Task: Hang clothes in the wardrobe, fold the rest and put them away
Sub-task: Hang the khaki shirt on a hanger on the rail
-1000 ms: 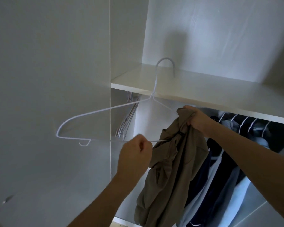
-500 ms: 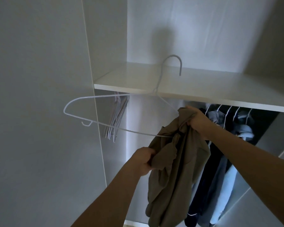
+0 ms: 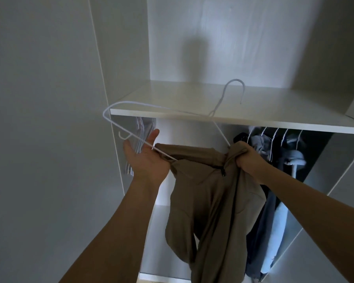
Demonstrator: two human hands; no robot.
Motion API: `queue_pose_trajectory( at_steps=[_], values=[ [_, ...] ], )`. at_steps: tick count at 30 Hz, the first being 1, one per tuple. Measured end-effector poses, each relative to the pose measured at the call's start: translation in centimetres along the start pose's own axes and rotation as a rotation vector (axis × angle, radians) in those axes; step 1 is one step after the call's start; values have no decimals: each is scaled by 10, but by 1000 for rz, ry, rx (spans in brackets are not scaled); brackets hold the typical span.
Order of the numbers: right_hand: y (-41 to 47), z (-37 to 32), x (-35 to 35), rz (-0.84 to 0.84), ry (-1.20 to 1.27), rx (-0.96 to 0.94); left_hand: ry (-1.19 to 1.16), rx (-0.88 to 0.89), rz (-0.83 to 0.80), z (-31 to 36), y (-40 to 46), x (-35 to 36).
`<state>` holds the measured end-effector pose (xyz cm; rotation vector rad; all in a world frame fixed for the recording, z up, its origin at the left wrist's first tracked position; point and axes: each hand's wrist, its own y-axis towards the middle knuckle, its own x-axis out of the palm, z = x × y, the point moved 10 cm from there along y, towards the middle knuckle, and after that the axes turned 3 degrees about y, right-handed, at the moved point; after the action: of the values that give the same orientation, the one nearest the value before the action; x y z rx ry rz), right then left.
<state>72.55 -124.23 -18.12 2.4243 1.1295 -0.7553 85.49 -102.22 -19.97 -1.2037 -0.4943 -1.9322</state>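
A khaki zip-neck top (image 3: 211, 193) hangs in front of the open wardrobe, partly threaded onto a white wire hanger (image 3: 131, 137). The hanger's hook (image 3: 236, 88) points up over the white shelf (image 3: 253, 119). My right hand (image 3: 246, 158) grips the top's collar together with the hanger's right end. My left hand (image 3: 145, 158) is spread flat, palm up, beneath the hanger's lower bar where it enters the left shoulder of the top. The hanger's right arm is hidden inside the fabric.
Dark and light blue clothes (image 3: 274, 201) hang on white hangers at the right, under the shelf. Several empty white hangers (image 3: 139, 144) hang at the left behind my left hand. A white wardrobe wall (image 3: 39, 139) fills the left side.
My left hand let go of the cloth and opened under the hanger bar. The top has slid further onto the hanger, and the hanger tilted with its left end raised.
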Motion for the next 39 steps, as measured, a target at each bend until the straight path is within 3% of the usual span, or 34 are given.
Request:
queue_pose_trajectory(
  at_steps=[2, 4, 7, 12, 18, 25, 28, 32, 36, 39],
  values=[
    [-11, 11, 0, 69, 374, 181, 16, 76, -13, 10, -5, 14],
    [-14, 11, -5, 109, 271, 165, 37, 121, -42, 14, -10, 32],
    [-24, -4, 6, -48, 196, 102, 141, 204, -41, 18, -12, 51],
    [-42, -3, 19, -171, 428, 199, 429, 274, -100, 17, -3, 59],
    [-42, -5, 11, -138, 851, 262, 777, 161, -149, -3, 2, 26],
    [-43, -27, 13, -221, 827, 156, 860, -35, -103, 4, 12, 14],
    [-40, -34, 19, -222, 766, 194, 654, -113, -78, 10, 14, 17],
    [-38, -26, 16, -177, 590, 219, 323, -147, 78, 32, 31, 4],
    [-45, -8, 6, -144, 433, 177, 499, -184, 185, 43, 38, -1],
    [-46, -6, 5, -170, 302, 141, 604, -198, 164, 53, 46, 1]
  ],
)
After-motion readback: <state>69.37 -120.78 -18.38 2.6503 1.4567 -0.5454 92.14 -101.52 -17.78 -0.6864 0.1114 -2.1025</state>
